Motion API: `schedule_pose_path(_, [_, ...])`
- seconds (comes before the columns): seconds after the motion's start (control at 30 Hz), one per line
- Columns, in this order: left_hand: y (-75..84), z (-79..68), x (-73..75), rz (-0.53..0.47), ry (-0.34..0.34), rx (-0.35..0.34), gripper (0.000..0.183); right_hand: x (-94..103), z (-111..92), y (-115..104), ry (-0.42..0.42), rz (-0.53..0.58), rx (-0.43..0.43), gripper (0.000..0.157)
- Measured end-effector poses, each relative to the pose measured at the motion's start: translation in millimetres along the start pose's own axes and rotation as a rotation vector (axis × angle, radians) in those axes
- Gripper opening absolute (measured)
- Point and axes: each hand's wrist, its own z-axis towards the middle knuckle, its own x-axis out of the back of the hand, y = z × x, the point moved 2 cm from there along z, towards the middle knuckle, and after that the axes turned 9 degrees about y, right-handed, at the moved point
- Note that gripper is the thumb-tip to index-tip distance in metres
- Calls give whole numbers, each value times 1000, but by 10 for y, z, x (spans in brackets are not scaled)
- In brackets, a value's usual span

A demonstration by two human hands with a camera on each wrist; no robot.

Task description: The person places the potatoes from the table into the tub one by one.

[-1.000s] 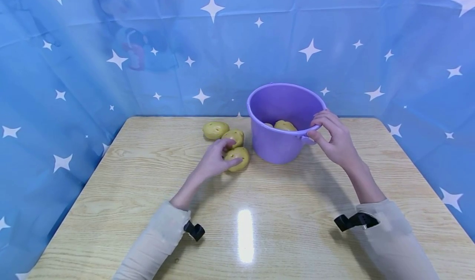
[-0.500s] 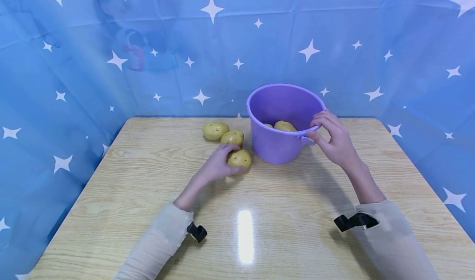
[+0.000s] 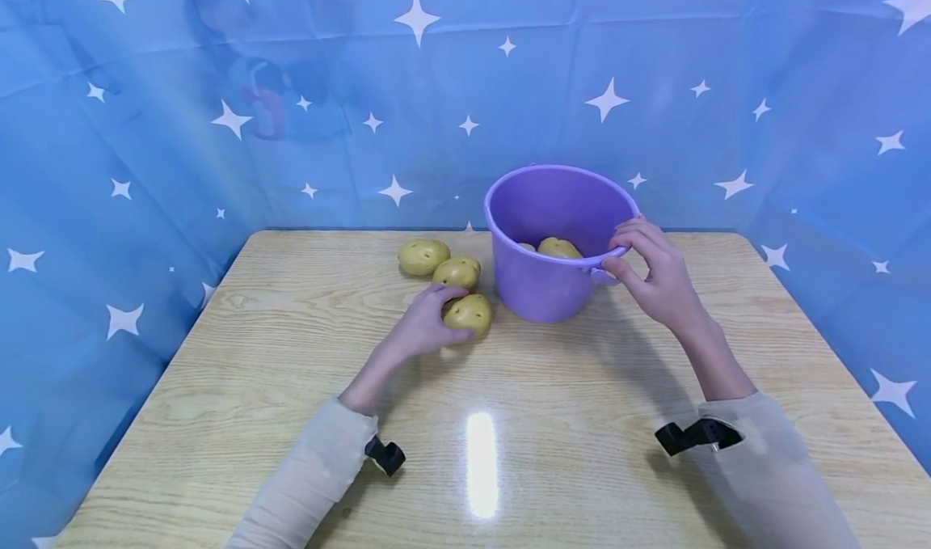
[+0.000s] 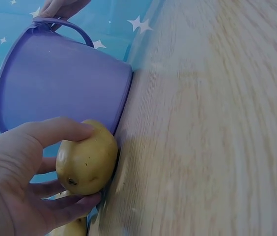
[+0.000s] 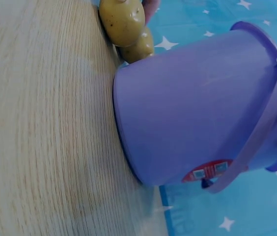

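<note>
One potato (image 3: 469, 313), the nearest of three outside the purple bucket (image 3: 541, 289), is held by the left grip (image 3: 429, 324); its sides are clasped by curled thumb and fingers, probably so that rolling is prevented. Whether it is raised off the wooden table (image 3: 582, 436) cannot be told. From it, the middle potato (image 3: 457, 271) is found just beside, near 11 o'clock, and the farthest potato (image 3: 423, 256) beyond, between 10 and 11. The bucket is stood at about 2 o'clock, within short reach. Its rim is pinched by the right grip (image 3: 655, 272) at roughly 4 o'clock, thumb outside and fingers over the edge, presumably so that the bucket is steadied. Inside, one potato is clearly seen, and part of another is shown beside it. The handle (image 5: 263, 132) is hung outside, below the rim, so the mouth is not crossed.
</note>
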Motion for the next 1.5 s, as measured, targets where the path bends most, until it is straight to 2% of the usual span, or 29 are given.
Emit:
schedule_pose_path(0.27, [-5,18,90,-44,55,4,73,-12,-5,14,8,-2,2,40])
schedule_pose_path(0.5, [17,44,208,-109,123,-40,70,-10,-9,46,5,-7,14,44])
schedule_pose_path(0.73, [48,80,290,-186,168,-16,70,-10,-73,208,4,-24,5,43])
schedule_pose_path(0.83, [72,99,329,-208,195,-27,69,-12,-92,257,5,-27,-4,41])
schedule_pose_path(1.0, [128,143,396,-235,241,-46,67,-12,-65,177,4,-18,-5,39])
schedule_pose_path(1.17, [195,178,439,-257,274,-18,67,-3,-20,45,5,-8,-5,37])
schedule_pose_path(1.3, [231,204,463,-266,300,-4,67,-2,-6,23,8,-2,1,36])
schedule_pose_path(1.5, [274,240,527,-283,363,4,66,-4,5,14,4,7,22,47])
